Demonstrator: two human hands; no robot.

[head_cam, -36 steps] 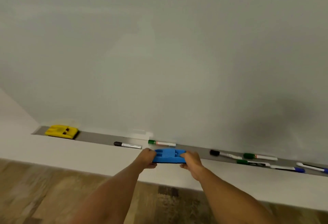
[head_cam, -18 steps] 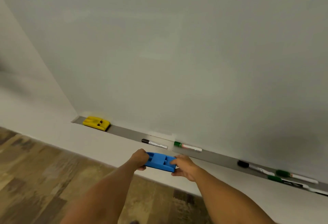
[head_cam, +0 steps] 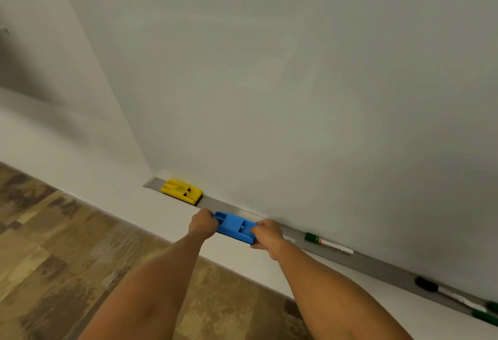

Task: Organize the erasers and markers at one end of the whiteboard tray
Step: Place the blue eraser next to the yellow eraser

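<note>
I hold a blue eraser (head_cam: 235, 227) between both hands, just in front of the grey whiteboard tray (head_cam: 377, 265). My left hand (head_cam: 202, 223) grips its left end and my right hand (head_cam: 268, 234) grips its right end. A yellow eraser (head_cam: 181, 190) lies at the tray's far left end, a short gap from the blue one. Right of my hands lies a green-capped marker (head_cam: 327, 242). A black-capped marker (head_cam: 442, 291) and more green markers (head_cam: 485, 312) lie farther right. Another marker is mostly hidden behind my right hand.
The whiteboard (head_cam: 269, 83) rises above the tray. A white wall ledge (head_cam: 167, 218) runs below it. Wood-pattern floor (head_cam: 67, 245) lies at the lower left.
Both hands have carried the blue eraser leftward along the tray, past the black and green markers, close to the yellow eraser. My view has swung left too.
</note>
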